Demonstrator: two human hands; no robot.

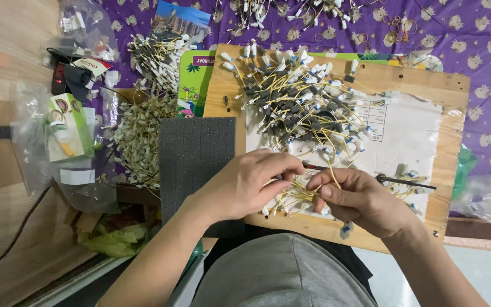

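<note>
My left hand (245, 185) and my right hand (359, 202) meet over the near edge of a wooden board (450, 85). Both pinch a small bundle of thin yellow wires with white connectors (294, 196), the fingertips touching each other. One yellow wire rises between my right thumb and forefinger. Just beyond the hands lies a large pile of yellow wires with white plugs and dark foam cubes (296, 96) on the board. A sheet of white paper (410, 136) lies under the pile's right side.
A dark grey foam block (194, 153) with a cut grid lies left of the board. Further left are heaps of wired connectors (140, 136), a plastic bag with a green box (66, 128), and a black tool (407, 182) at the right. Purple patterned cloth (473, 34) covers the floor behind.
</note>
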